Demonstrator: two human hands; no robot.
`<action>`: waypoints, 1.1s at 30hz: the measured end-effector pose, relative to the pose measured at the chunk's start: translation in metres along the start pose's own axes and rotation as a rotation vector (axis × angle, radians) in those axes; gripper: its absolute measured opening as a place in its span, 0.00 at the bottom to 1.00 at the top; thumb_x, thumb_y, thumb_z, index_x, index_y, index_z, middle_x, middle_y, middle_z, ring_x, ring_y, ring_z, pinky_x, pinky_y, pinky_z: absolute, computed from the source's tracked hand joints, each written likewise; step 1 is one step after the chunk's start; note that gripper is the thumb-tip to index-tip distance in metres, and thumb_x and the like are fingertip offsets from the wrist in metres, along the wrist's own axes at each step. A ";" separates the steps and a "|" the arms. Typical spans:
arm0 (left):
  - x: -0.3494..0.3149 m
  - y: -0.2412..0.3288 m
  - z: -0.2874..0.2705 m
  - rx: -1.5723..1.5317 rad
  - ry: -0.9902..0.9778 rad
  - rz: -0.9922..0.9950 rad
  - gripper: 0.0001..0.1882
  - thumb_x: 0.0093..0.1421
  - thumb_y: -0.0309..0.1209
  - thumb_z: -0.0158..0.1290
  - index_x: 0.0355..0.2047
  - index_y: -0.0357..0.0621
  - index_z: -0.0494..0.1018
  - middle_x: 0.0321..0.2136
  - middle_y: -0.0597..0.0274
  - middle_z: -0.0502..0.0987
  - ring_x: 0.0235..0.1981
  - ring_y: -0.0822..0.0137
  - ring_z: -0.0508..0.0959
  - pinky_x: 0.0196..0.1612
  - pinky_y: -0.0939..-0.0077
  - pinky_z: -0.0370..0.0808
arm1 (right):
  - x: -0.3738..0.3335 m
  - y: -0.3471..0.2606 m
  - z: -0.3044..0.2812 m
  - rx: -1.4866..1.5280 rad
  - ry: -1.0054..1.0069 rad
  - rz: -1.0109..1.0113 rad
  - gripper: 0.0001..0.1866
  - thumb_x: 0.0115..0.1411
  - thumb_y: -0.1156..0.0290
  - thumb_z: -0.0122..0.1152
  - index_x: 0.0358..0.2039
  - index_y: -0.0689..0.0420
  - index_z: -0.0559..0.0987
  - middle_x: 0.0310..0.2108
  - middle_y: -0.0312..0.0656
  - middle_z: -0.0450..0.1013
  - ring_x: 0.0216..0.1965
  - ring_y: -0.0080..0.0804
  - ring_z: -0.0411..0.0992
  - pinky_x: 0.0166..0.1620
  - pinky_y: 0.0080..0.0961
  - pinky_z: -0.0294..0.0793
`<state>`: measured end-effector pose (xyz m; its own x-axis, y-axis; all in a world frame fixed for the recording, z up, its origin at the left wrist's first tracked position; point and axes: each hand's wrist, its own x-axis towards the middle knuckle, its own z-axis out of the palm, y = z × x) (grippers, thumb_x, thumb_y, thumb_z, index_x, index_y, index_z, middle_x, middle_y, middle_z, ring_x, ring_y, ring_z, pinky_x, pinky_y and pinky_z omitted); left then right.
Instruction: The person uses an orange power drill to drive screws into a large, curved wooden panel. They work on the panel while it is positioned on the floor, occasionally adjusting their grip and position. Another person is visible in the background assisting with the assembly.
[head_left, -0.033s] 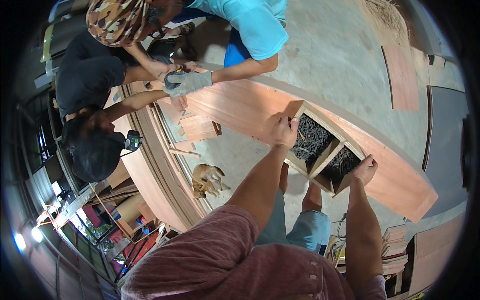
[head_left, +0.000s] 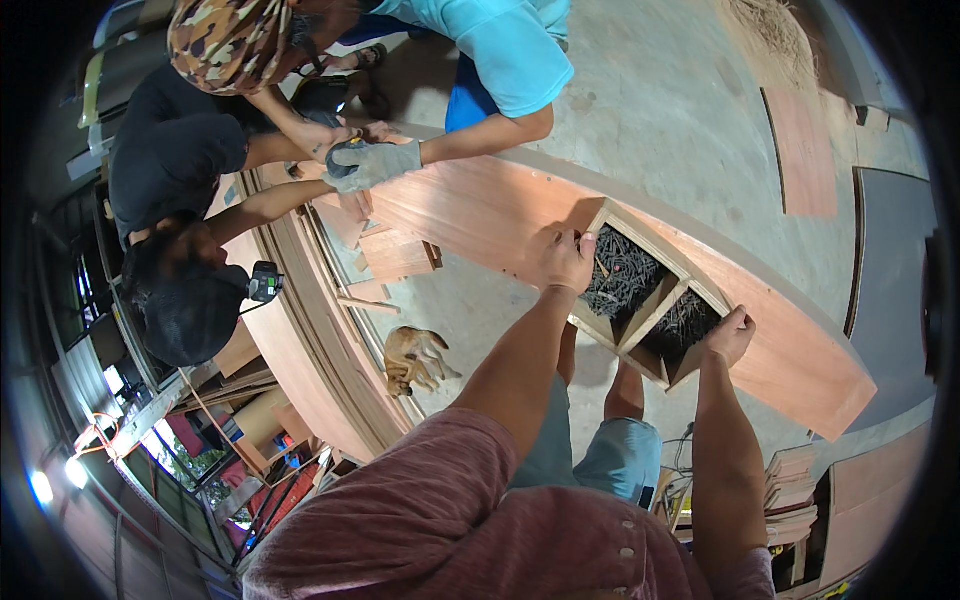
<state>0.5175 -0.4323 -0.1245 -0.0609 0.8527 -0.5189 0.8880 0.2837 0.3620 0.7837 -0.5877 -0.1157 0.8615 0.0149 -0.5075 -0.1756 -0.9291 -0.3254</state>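
Observation:
Between my hands is an open wooden box (head_left: 655, 318) with a divider across it, slightly tilted. Dark screws (head_left: 622, 275) fill its larger compartment, and more dark screws (head_left: 686, 322) lie in the smaller one. My left hand (head_left: 568, 264) grips the box's left end, thumb over the rim. At the opposite end my right hand (head_left: 733, 336) has its fingers closed on the corner. Beneath the box runs a long reddish plywood board (head_left: 470, 215); the box's near side juts past the board's edge. Whether the box rests on the board I cannot tell.
At the board's far left, a person in a turquoise shirt (head_left: 510, 60) and a person in a dark cap (head_left: 185, 300) have their hands together around a dark tool. A dog (head_left: 412, 358) lies on the floor. Stacked long panels (head_left: 310, 345) stand left; plywood pieces (head_left: 790, 490) lie right.

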 end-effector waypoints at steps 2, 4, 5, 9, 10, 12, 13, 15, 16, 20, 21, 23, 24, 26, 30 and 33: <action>0.000 0.001 0.002 0.004 0.012 0.000 0.24 0.68 0.50 0.46 0.42 0.40 0.75 0.43 0.42 0.79 0.47 0.41 0.78 0.51 0.46 0.74 | 0.003 0.001 0.001 0.030 -0.001 0.017 0.34 0.64 0.40 0.49 0.56 0.57 0.75 0.53 0.54 0.77 0.55 0.53 0.74 0.58 0.42 0.69; -0.004 0.002 0.001 -0.012 0.025 -0.001 0.23 0.67 0.49 0.47 0.41 0.39 0.75 0.43 0.41 0.79 0.46 0.40 0.78 0.51 0.45 0.73 | 0.005 0.005 0.001 0.018 -0.001 0.023 0.34 0.63 0.40 0.50 0.56 0.57 0.75 0.52 0.54 0.77 0.55 0.53 0.74 0.59 0.42 0.69; -0.002 0.004 -0.001 -0.019 0.033 -0.004 0.23 0.67 0.49 0.47 0.40 0.39 0.75 0.43 0.40 0.79 0.46 0.40 0.78 0.51 0.45 0.73 | 0.006 0.002 0.004 0.004 0.001 0.014 0.34 0.63 0.41 0.51 0.56 0.56 0.75 0.52 0.54 0.77 0.55 0.53 0.74 0.59 0.42 0.69; -0.004 0.009 -0.001 0.004 0.089 0.016 0.22 0.67 0.48 0.46 0.41 0.39 0.75 0.40 0.40 0.79 0.46 0.39 0.78 0.50 0.45 0.73 | 0.004 -0.002 0.002 0.019 0.009 0.001 0.34 0.61 0.40 0.52 0.56 0.56 0.76 0.52 0.54 0.77 0.55 0.52 0.74 0.59 0.43 0.69; -0.008 0.019 -0.009 0.019 0.024 -0.003 0.24 0.69 0.49 0.42 0.42 0.39 0.75 0.43 0.40 0.79 0.47 0.39 0.78 0.52 0.46 0.72 | 0.003 -0.003 -0.003 -0.010 0.021 0.022 0.35 0.61 0.40 0.52 0.56 0.55 0.76 0.52 0.54 0.77 0.55 0.52 0.75 0.59 0.43 0.69; -0.009 0.028 -0.016 0.049 -0.033 -0.009 0.26 0.70 0.50 0.38 0.44 0.39 0.75 0.46 0.40 0.78 0.49 0.39 0.77 0.53 0.47 0.71 | 0.003 -0.005 -0.005 -0.039 0.043 0.042 0.36 0.59 0.38 0.52 0.57 0.54 0.76 0.53 0.54 0.78 0.55 0.52 0.75 0.59 0.44 0.70; -0.007 0.026 -0.014 0.065 -0.037 -0.007 0.27 0.70 0.50 0.38 0.43 0.39 0.75 0.46 0.40 0.78 0.49 0.39 0.77 0.53 0.47 0.71 | 0.003 -0.004 -0.007 -0.051 0.053 0.044 0.37 0.59 0.37 0.52 0.57 0.54 0.76 0.53 0.54 0.78 0.55 0.53 0.75 0.59 0.44 0.70; -0.004 0.022 -0.011 0.085 -0.016 0.013 0.27 0.70 0.50 0.37 0.42 0.39 0.76 0.45 0.40 0.79 0.49 0.39 0.77 0.53 0.46 0.71 | 0.003 -0.006 -0.004 -0.080 0.048 0.043 0.36 0.59 0.37 0.51 0.56 0.53 0.77 0.52 0.54 0.78 0.55 0.54 0.75 0.59 0.45 0.70; -0.006 0.020 -0.010 0.090 -0.007 0.028 0.27 0.70 0.50 0.37 0.42 0.39 0.76 0.45 0.40 0.79 0.48 0.39 0.78 0.53 0.46 0.71 | 0.008 0.002 -0.003 -0.095 0.045 0.037 0.36 0.59 0.37 0.51 0.56 0.53 0.77 0.52 0.54 0.78 0.55 0.54 0.75 0.59 0.45 0.70; 0.001 0.003 0.000 0.149 0.068 0.048 0.27 0.70 0.50 0.36 0.42 0.39 0.77 0.43 0.40 0.80 0.47 0.39 0.78 0.51 0.45 0.72 | 0.006 -0.001 0.002 -0.095 0.020 0.038 0.36 0.60 0.37 0.50 0.56 0.54 0.77 0.52 0.55 0.78 0.55 0.54 0.75 0.58 0.45 0.70; 0.003 0.003 0.000 0.163 0.072 0.036 0.27 0.70 0.50 0.37 0.42 0.39 0.77 0.43 0.41 0.80 0.47 0.39 0.78 0.51 0.46 0.72 | 0.005 -0.002 0.002 -0.085 0.016 0.041 0.36 0.60 0.37 0.50 0.56 0.54 0.77 0.52 0.55 0.78 0.56 0.54 0.75 0.59 0.45 0.70; 0.002 0.009 -0.004 0.138 0.040 0.018 0.27 0.70 0.50 0.37 0.42 0.39 0.77 0.43 0.41 0.80 0.47 0.39 0.78 0.51 0.46 0.72 | 0.004 -0.004 0.000 -0.092 0.024 0.037 0.36 0.60 0.37 0.50 0.56 0.54 0.77 0.52 0.55 0.78 0.56 0.54 0.75 0.59 0.45 0.70; 0.000 0.013 -0.007 0.125 0.025 0.009 0.27 0.70 0.50 0.37 0.42 0.39 0.77 0.43 0.41 0.80 0.47 0.39 0.78 0.51 0.46 0.72 | 0.004 -0.005 0.000 -0.094 0.029 0.035 0.36 0.60 0.37 0.50 0.56 0.54 0.77 0.52 0.55 0.78 0.56 0.54 0.74 0.59 0.45 0.70; -0.001 0.014 -0.007 0.116 0.028 0.020 0.27 0.70 0.50 0.38 0.41 0.39 0.77 0.42 0.41 0.80 0.46 0.39 0.78 0.51 0.46 0.73 | 0.004 -0.004 -0.001 -0.084 0.019 0.040 0.36 0.61 0.37 0.50 0.57 0.54 0.77 0.52 0.55 0.78 0.56 0.54 0.74 0.59 0.44 0.70; 0.000 0.008 -0.005 0.063 0.050 0.035 0.25 0.67 0.50 0.43 0.41 0.38 0.76 0.39 0.39 0.81 0.43 0.38 0.79 0.48 0.45 0.74 | 0.003 -0.006 0.000 -0.080 0.022 0.031 0.36 0.61 0.37 0.50 0.57 0.55 0.76 0.52 0.55 0.78 0.56 0.54 0.74 0.59 0.44 0.69; -0.005 0.017 -0.009 0.039 0.059 0.015 0.25 0.67 0.50 0.44 0.40 0.39 0.76 0.39 0.40 0.80 0.43 0.38 0.79 0.48 0.45 0.74 | 0.010 0.002 0.004 -0.049 0.016 0.029 0.36 0.61 0.38 0.50 0.57 0.55 0.76 0.52 0.55 0.78 0.56 0.54 0.74 0.60 0.44 0.69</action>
<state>0.5287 -0.4280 -0.1093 -0.0736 0.8813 -0.4667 0.9058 0.2549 0.3385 0.7903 -0.5882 -0.1246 0.8638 -0.0175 -0.5035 -0.1775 -0.9459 -0.2716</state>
